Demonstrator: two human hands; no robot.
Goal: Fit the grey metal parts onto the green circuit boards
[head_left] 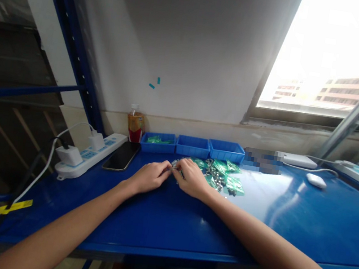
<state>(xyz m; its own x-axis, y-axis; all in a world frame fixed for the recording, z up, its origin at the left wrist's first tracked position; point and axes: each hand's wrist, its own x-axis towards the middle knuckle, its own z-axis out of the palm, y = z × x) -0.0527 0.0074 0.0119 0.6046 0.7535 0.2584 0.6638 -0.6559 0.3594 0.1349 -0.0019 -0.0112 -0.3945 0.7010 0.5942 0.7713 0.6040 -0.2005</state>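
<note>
My left hand (149, 176) and my right hand (190, 178) meet on the blue table (165, 223), fingertips pinched together on a small clear bag (174, 164) held between them. What is inside the bag is too small to make out. Just right of my right hand lies a heap of small green bags (224, 174) with dark parts in them.
Three blue bins (193, 146) stand in a row at the wall; the left one holds green bags. A black phone (122, 156), a white power strip (89, 155) with chargers and a drink bottle (135, 123) sit to the left. A white mouse (316, 180) lies right.
</note>
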